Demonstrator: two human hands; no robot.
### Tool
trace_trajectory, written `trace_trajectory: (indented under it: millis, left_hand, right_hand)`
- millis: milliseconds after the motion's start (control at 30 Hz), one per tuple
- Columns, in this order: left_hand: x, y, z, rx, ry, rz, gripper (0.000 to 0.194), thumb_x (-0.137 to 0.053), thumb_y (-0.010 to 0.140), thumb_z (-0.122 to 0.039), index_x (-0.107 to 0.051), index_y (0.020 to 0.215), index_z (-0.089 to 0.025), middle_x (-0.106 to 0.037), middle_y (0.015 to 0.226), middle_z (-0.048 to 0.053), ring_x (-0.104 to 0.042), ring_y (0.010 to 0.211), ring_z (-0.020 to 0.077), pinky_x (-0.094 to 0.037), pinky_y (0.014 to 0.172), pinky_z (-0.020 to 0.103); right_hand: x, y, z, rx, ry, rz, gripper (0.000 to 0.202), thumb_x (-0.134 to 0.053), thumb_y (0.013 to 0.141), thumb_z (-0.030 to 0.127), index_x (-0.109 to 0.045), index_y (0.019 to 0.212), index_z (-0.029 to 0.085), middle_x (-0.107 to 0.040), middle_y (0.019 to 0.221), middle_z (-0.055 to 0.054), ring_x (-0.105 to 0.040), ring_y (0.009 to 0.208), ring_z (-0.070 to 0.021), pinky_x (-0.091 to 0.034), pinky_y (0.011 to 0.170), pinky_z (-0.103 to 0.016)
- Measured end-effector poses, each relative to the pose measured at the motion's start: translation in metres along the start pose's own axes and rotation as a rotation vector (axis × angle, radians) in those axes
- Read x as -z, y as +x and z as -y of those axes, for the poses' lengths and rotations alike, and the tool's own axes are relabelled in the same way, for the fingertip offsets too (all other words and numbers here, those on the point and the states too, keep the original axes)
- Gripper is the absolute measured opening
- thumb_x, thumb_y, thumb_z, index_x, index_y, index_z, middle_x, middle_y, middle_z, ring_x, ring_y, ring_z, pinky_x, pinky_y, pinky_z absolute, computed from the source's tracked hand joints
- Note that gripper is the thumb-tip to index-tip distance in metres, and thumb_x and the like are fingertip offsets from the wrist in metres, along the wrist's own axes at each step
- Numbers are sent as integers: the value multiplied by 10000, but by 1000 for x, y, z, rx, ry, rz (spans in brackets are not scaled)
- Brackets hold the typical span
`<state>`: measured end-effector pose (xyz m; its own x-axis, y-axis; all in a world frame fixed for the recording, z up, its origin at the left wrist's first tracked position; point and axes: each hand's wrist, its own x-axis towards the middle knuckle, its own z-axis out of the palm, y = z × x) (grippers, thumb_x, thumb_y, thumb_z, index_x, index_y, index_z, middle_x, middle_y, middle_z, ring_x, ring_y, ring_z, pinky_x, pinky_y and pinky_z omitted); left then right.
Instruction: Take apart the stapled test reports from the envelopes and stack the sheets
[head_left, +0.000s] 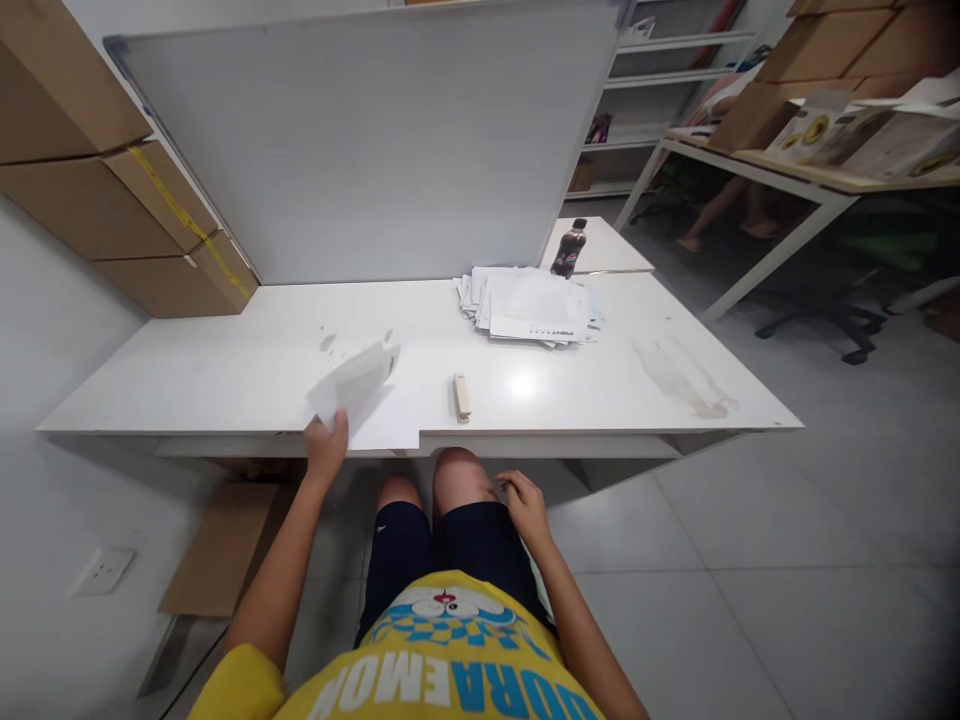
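Observation:
Near the desk's front edge, my left hand [327, 447] grips some sheets of paper [358, 380], which tilt up and look slightly blurred. Beneath them a white sheet [390, 420] lies flat and juts a little over the edge. To the right of the paper, a small cream stapler [461, 398] rests on the desk, apart from both hands. My right hand [525, 505] hangs beside my right knee below the desk edge, its fingers loosely bent; whether anything is in them I cannot make out.
A messy pile of papers [529, 305] lies toward the back of the white desk [225, 370], with a dark drink bottle [568, 248] behind it. A whiteboard [375, 140] stands along the back. Cardboard boxes [142, 220] are stacked at left. A person's legs [724, 210] show under another table.

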<state>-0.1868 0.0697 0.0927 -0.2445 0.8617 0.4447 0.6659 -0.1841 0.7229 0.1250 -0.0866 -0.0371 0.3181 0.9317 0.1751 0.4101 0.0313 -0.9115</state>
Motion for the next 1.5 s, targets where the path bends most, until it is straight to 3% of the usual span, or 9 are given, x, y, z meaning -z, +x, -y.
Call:
trace_trajectory:
  millis: [100, 167, 333, 433, 567, 733, 933, 1233, 1500]
  left_hand:
    - [7, -4, -30, 304, -473, -384, 364, -567, 786, -442, -579, 973, -130, -666, 1008, 131, -636, 980, 248, -523, 842, 383]
    - [11, -16, -52, 411, -764, -461, 379, -556, 807, -418, -565, 1073, -148, -643, 1125, 110, -614, 1056, 217, -519, 881, 355]
    - [2, -82, -87, 530, -969, -331, 352, -630, 799, -367, -611, 1094, -176, -655, 1157, 89, -589, 1131, 235, -480, 974, 375]
    - [-9, -119, -89, 596, -1013, -212, 359, -638, 814, -371, -615, 1130, -201, -643, 1202, 80, -558, 1184, 238, -436, 1028, 378]
    - [-16, -143, -79, 685, -1042, -73, 392, -677, 792, -362, -613, 1153, -222, -640, 1219, 71, -539, 1207, 243, -414, 1048, 373]
    - [-22, -157, -71, 795, -1194, 196, 479, -741, 732, -324, -597, 1180, -235, -648, 1213, 74, -561, 1178, 259, -474, 988, 378]
    - [-27, -165, -74, 830, -1260, 472, 561, -742, 733, -339, -547, 1250, -241, -647, 1215, 84, -586, 1143, 259, -489, 967, 403]
    - [-38, -169, -66, 831, -1153, 488, 610, -731, 739, -364, -497, 1300, -315, -562, 1338, 42, -533, 1209, 272, -518, 938, 394]
    - [-40, -170, -69, 815, -1180, 628, 602, -727, 739, -272, -507, 1299, -268, -635, 1234, 55, -568, 1168, 270, -499, 968, 423]
  right_hand:
    - [-3, 6, 37, 11, 131, 23, 262, -427, 821, 236, -689, 828, 226, -683, 850, -57, -629, 789, -211, -492, 753, -344]
    - [-7, 7, 66, -24, 269, 97, 234, -484, 846, 312, -694, 923, 243, -697, 936, -62, -643, 837, -220, -502, 788, -362]
    - [-22, 4, 118, -84, 659, 324, 490, -596, 803, 527, -592, 1227, 281, -635, 1230, -59, -573, 1146, -272, -455, 968, -428]
    - [-26, 6, 121, -204, 766, 245, 438, -599, 810, 519, -631, 1165, 264, -649, 1211, -56, -572, 1150, -277, -451, 978, -446]
    - [-19, 9, 108, -318, 871, 154, 352, -605, 819, 470, -669, 1061, 223, -705, 1081, -71, -646, 1003, -272, -501, 899, -439]
    - [-3, 9, 90, -391, 790, 51, 323, -635, 772, 462, -679, 975, 215, -731, 917, -61, -672, 828, -254, -543, 738, -394]
    - [13, 13, 73, -309, 549, -54, 227, -565, 780, 371, -661, 920, 220, -699, 777, -21, -617, 732, -210, -503, 665, -334]
    - [37, 25, 59, -37, 164, -14, 323, -487, 794, 229, -665, 1064, 233, -678, 966, -44, -598, 899, -227, -458, 836, -368]
    - [46, 20, 73, -141, 427, -10, 345, -491, 865, 389, -642, 1144, 252, -675, 1104, -32, -602, 1021, -227, -473, 895, -355]
